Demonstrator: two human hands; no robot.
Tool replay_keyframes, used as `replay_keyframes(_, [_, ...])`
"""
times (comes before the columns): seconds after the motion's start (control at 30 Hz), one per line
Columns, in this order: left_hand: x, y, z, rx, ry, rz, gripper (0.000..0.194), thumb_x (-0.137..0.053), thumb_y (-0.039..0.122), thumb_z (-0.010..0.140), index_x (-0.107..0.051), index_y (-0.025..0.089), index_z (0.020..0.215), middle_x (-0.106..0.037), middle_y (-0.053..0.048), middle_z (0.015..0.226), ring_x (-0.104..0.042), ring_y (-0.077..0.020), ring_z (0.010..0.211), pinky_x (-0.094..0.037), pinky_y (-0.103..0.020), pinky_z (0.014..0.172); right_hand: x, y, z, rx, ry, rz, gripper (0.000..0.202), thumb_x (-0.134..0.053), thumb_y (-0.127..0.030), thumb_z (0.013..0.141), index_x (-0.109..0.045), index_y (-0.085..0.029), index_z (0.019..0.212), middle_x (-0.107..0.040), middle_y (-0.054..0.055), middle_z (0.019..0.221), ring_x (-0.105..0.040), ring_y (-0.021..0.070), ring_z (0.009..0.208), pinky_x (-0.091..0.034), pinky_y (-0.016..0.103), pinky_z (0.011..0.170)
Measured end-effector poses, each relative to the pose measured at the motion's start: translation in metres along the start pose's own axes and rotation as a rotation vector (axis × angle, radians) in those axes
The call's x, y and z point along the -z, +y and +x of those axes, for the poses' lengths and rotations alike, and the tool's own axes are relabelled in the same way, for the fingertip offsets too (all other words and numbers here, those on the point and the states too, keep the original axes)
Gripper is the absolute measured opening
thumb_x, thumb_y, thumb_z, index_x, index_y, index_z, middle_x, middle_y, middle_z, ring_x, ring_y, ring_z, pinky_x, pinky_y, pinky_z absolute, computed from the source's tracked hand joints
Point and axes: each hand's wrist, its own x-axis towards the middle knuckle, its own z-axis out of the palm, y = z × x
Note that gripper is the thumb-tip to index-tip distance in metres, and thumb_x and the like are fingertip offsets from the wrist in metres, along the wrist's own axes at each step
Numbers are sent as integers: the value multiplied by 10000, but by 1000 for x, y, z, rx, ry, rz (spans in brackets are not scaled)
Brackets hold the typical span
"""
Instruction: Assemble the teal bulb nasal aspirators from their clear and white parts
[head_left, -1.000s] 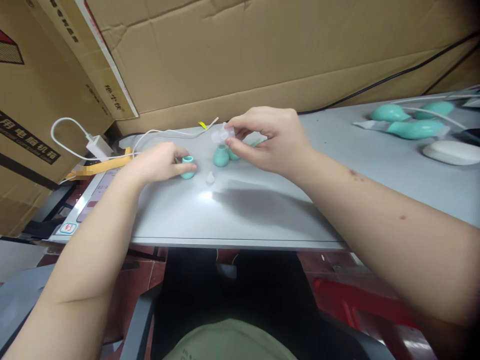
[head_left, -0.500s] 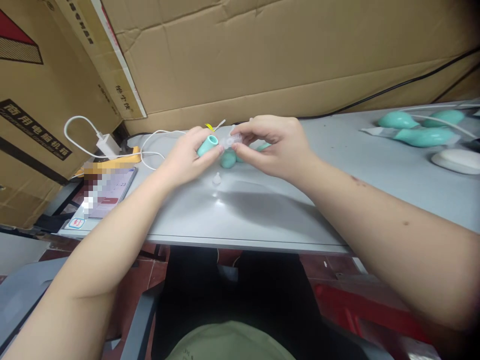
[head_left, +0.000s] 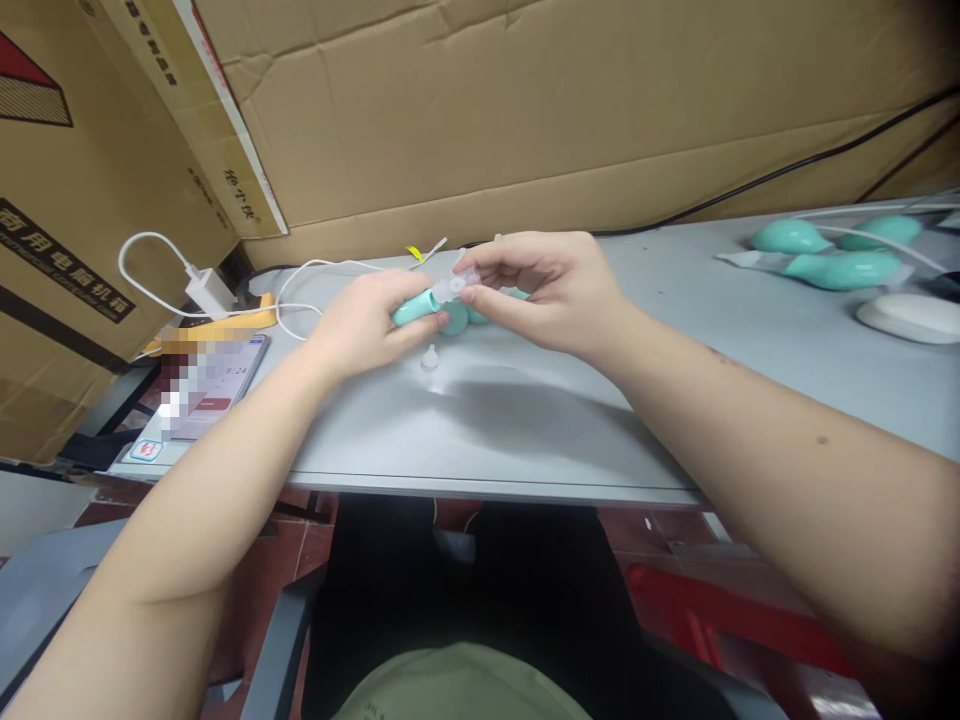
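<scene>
My left hand (head_left: 375,318) is closed around a teal tube-like neck (head_left: 413,308), which points to the right. Between the fingertips of my right hand (head_left: 536,290) is a clear plastic nozzle piece (head_left: 455,287). Its left end meets the mouth of the teal neck; whether it sits inside I cannot tell. Behind my hands lie teal rounded pieces (head_left: 456,320), partly covered by my fingers. A small clear tip (head_left: 430,358) stands upright on the grey table (head_left: 480,440) just below my left hand.
Teal bulbs (head_left: 844,268), some in clear wrap, lie at the right, near a white mouse-shaped object (head_left: 909,318). To the left are a phone (head_left: 225,390), a yellow power strip (head_left: 225,328) and a white charger (head_left: 210,292) with its cable. Cardboard (head_left: 525,120) stands along the back.
My left hand has turned the teal neck from pointing up and right to nearly level, its mouth now against the clear piece. My right hand has barely moved.
</scene>
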Motion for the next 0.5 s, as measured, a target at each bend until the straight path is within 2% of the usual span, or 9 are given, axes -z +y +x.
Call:
replay_keyframes(0.07, [1, -2, 0, -1, 16, -9, 261, -673, 456, 1062, -756, 219, 988, -803, -41, 949, -684, -223, 865, -491, -376, 828, 0, -1, 0, -12, -10, 29, 195, -975, -411, 934, -914, -266, 1049, -898, 46, 995, -816, 231, 849, -748, 396, 842])
replay_keyframes(0.2, [2, -6, 0, -25, 31, 25, 278, -674, 463, 1063, -747, 213, 964, -809, -47, 947, -701, -231, 888, -513, -382, 856, -1, -2, 0, -18, -24, 66, 181, -968, -383, 931, -912, -259, 1050, -894, 38, 993, -810, 208, 848, -739, 360, 841])
replay_keyframes(0.37, [4, -9, 1, -62, -13, 57, 272, -667, 472, 1074, -756, 219, 1026, -845, -66, 1059, -745, -260, 984, -547, -414, 926, -2, -2, 0, -56, -38, 110, 215, -972, -413, 926, -910, -249, 1051, -891, 44, 1009, -827, 211, 878, -731, 333, 821])
replay_keyframes(0.5, [5, -7, 0, -58, -22, 92, 277, -655, 482, 1066, -728, 218, 1025, -829, -78, 1070, -752, -281, 1018, -555, -436, 939, -3, -1, 0, -83, -68, 167, 233, -968, -431, 932, -907, -251, 1066, -894, 46, 1036, -840, 215, 916, -730, 333, 848])
